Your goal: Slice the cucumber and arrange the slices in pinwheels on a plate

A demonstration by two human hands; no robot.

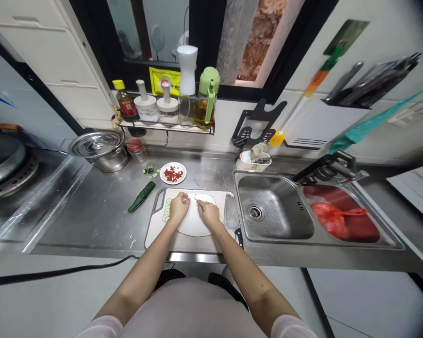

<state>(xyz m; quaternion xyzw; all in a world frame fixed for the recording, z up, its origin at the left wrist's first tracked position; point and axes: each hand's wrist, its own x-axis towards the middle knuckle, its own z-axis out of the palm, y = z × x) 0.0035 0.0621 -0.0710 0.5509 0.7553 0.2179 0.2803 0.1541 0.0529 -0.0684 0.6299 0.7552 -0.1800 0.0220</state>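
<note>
Both my hands rest over a white plate (193, 225) that lies on a pale cutting board (155, 227). My left hand (178, 207) is curled, its fingers pinching small pale cucumber slices at the plate's far edge. My right hand (207, 213) is also curled, fingertips pinched on cucumber slices (201, 197) near the plate's far rim. A row of cucumber slices (167, 210) lies on the board just left of my left hand. A knife handle (238, 234) shows at the board's right edge.
A half cucumber (141, 196) lies left of the board, with a small dish of red pieces (173, 173) and cucumber ends behind it. A lidded steel pot (100, 150) and stove stand left. The sink (271, 213) is right, with a red bag (329, 217) in a basin.
</note>
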